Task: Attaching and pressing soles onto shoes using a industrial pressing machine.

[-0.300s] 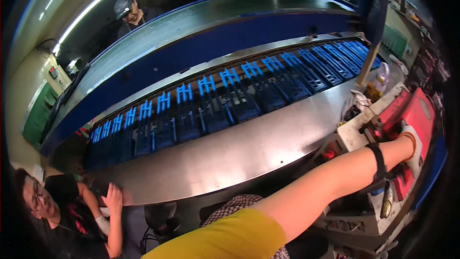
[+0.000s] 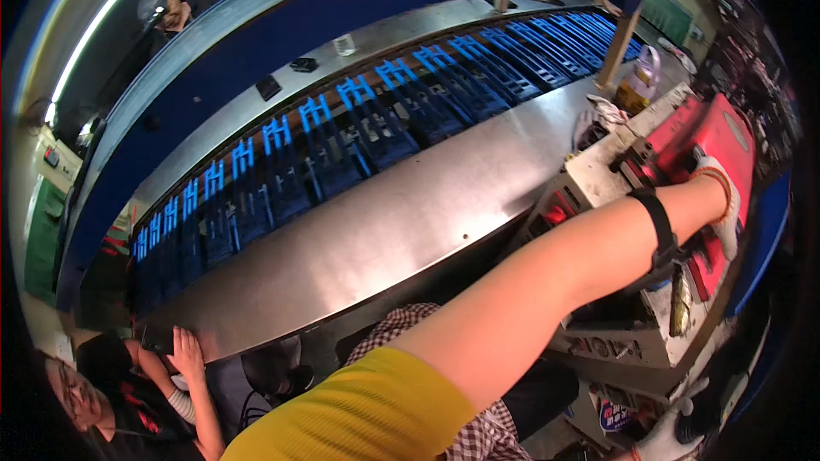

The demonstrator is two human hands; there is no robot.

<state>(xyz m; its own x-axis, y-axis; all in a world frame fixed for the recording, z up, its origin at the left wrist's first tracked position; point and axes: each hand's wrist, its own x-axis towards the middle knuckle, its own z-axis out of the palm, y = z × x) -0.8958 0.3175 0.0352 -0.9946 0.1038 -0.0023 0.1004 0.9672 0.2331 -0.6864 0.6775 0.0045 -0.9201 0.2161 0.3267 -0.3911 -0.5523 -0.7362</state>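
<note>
My left arm, in a yellow sleeve with a black strap near the wrist, stretches across to the right. My left hand [image 2: 724, 213], in a white glove with an orange cuff, rests on a red metal case [image 2: 713, 124]; its fingers look spread, partly hidden by the wrist. At the lower right edge appears my right hand [image 2: 666, 442], also white-gloved. Its fingers are closed around a dark tool [image 2: 702, 420] whose kind I cannot make out. A brass-coloured tool [image 2: 680, 300] lies below my left wrist, on the cluttered white cabinet [image 2: 636, 348].
A long machine with a steel front plate [image 2: 367, 256] and a row of blue-lit forked bars [image 2: 354, 92] runs across. A bottle [image 2: 639, 81] and crumpled cloth [image 2: 605, 111] stand beside the cabinet. Another person's hand [image 2: 186, 354] touches the plate's left end. Another person [image 2: 166, 13] is behind the machine.
The view has shifted, so the machine sits higher and further left. My right hand with the dark tool has come into view at the lower right. My left hand stays on the red case.
</note>
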